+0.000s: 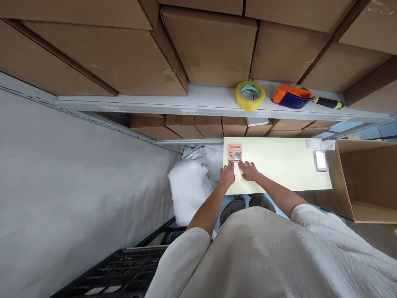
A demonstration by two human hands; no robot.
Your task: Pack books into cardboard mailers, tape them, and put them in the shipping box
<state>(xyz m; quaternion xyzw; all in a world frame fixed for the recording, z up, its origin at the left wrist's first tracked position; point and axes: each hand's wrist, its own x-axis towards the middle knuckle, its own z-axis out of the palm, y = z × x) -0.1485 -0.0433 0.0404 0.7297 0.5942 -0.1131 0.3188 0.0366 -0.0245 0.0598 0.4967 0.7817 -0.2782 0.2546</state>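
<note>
A small pink booklet (235, 147) with a picture on its cover lies flat near the left end of a pale yellow board (279, 163). At the booklet's lower left corner rest the fingertips of my left hand (228, 174), fingers stretched forward. My right hand (248, 171) lies on the board with its fingers extended, their tips at the booklet's lower right corner. Neither hand is wrapped around anything.
Above the board, a metal shelf holds cardboard boxes (211, 45), a yellow tape roll (238, 97), an orange and blue tape dispenser (291, 97) and a black-yellow handled tool (328, 102). White plastic wrapping (189, 186) lies left; an open carton (369, 178) stands right.
</note>
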